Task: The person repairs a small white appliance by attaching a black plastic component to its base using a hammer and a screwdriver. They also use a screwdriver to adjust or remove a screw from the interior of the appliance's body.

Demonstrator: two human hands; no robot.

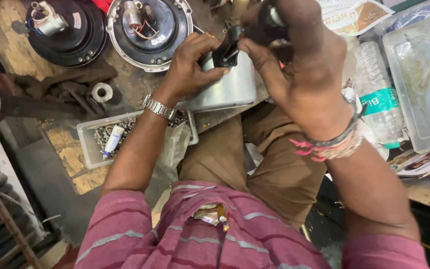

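Observation:
My left hand (187, 67) grips a shiny metal housing (227, 89) and pinches a black part (226, 52) against its top. My right hand (294, 65) is closed around the upper end of that same black part, close to the camera, and hides much of it. A metal watch sits on my left wrist and thread bands on my right. Both hands work above my lap, at the bench's edge.
Two round black motor plates with wires (68, 27) (150, 30) lie on the worn bench. A clear tray of screws with a small tube (110, 139) sits lower left, a dark rag (70, 89) beside it. A plastic bottle (376, 94) and clear box (419, 84) stand right.

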